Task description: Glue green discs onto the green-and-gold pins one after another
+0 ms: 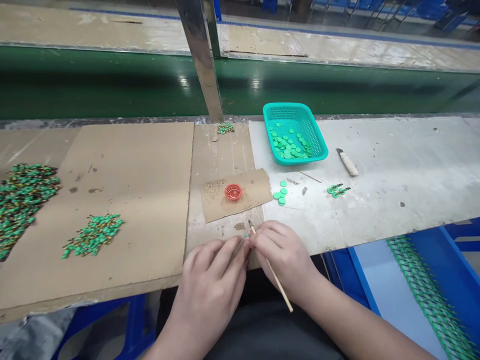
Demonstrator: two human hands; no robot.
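- Your workbench [393, 200] runs across in front of you, its top scuffed white
- Cardboard sheets [127, 165] cover its left side, under heaps of green-and-brown parts [22, 205]
- A teal plastic basket [296, 112] sits ahead of you
- A craft knife [347, 162] lies just right of it

A green conveyor belt [112, 85] is stretching across the upper frame, with a worn, pale bench top [112, 30] lying beyond it and a steel post [199, 55] rising at upper centre. Blue seating [420, 15] is crowding the upper right corner, while a blue stool [137, 325] is standing at lower left.
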